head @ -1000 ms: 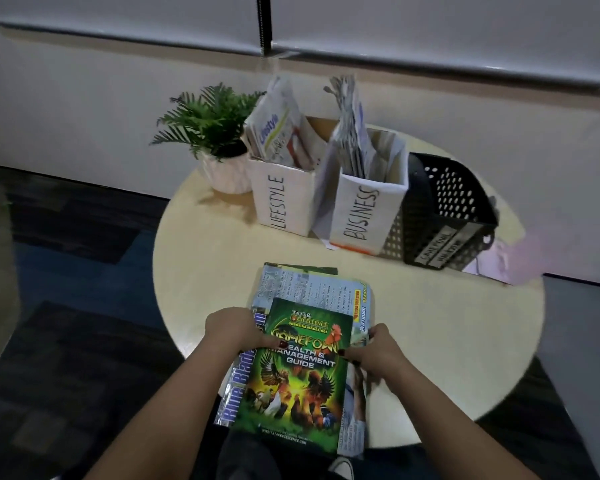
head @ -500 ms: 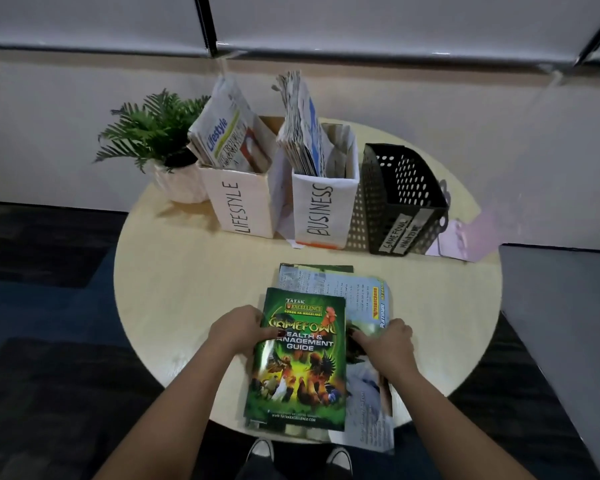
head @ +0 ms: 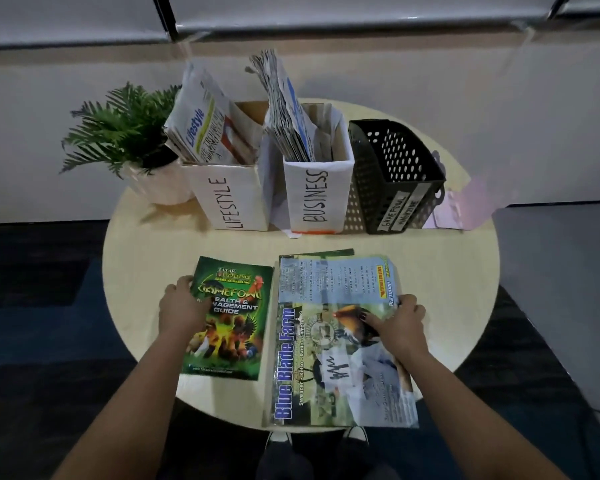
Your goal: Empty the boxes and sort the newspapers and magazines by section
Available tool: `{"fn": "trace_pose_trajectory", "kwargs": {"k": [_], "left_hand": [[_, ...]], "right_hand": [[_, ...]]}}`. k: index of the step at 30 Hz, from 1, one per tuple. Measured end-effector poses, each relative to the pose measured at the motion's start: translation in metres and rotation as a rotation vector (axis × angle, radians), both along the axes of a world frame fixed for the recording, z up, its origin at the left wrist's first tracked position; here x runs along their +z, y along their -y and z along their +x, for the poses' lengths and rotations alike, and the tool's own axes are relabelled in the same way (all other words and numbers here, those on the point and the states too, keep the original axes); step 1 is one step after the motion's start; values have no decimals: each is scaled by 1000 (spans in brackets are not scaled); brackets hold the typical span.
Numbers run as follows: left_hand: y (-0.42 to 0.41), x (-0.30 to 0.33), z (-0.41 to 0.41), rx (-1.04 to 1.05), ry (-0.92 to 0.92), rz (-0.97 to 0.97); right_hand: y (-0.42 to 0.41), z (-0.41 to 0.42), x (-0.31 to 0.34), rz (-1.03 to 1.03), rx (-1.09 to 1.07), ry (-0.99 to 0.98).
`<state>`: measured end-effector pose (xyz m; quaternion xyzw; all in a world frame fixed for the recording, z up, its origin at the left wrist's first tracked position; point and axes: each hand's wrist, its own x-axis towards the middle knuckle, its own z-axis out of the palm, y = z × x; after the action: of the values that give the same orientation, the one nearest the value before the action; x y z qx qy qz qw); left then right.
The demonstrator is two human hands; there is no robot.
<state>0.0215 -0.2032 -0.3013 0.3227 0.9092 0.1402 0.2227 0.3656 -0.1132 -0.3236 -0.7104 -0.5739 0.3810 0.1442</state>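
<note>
Magazines: your two task items lie side by side at the lower centre of the frame, on the round pale wooden table (head: 447,278).
Green guide: the green glossy "Gamefowl Health & Management Guide" booklet (head: 231,320) lies flat at centre left, just beside the larger magazine.
Left hand: your left hand (head: 182,308) grips the guide's left edge, thumb laid on the cover and fingers curled at the edge.
Blue Blade Farm magazine: the large pale-blue "Blue Blade Farm" magazine (head: 333,344) tops a small stack at lower centre, its near end hanging past the table edge (a dark green cover peeks out at the stack's far edge).
Right hand: your right hand (head: 397,323) rests on the magazine's right side, thumb on the page and fingers bent over the right edge.
Lifestyle box: the white paper-covered "LIFESTYLE" box (head: 229,199), upper centre, holds folded newspapers.
Business box: the white "BUSINESS" box (head: 317,195) beside it holds a thick upright bundle of papers.
Basket: the black perforated plastic basket (head: 395,174), labelled "GAMEFOWL MAGAZINE", stands right of the boxes.
Plant: the green fern in a white pot (head: 129,133) sits upper left.
</note>
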Motion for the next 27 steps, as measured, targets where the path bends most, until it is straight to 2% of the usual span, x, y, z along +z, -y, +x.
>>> {"fn": "trace_pose_trajectory", "kwargs": {"k": [3,6,9,13,17,20,25,27], "left_hand": [[0,5,19,-77,-193,-42],[-6,7,48,-270,-190,69],[-16,4,87,-385,-41,73],[-25,4,123,-293,153,21],[-26,13,129,-168,262,170],[-28,27,136,-162,448,333],[-35,44,143,-204,666,315],[-38,51,144,-184,769,365]], "right_hand": [[3,-1,1,110,24,-18],[7,-2,2,230,27,-37],[6,-2,4,239,-62,-164],[5,-2,10,201,-160,-290],[7,-3,11,186,-196,-312],[6,0,10,172,-229,-315],[2,7,9,126,-282,-328],[-2,14,11,102,-347,-351]]}}
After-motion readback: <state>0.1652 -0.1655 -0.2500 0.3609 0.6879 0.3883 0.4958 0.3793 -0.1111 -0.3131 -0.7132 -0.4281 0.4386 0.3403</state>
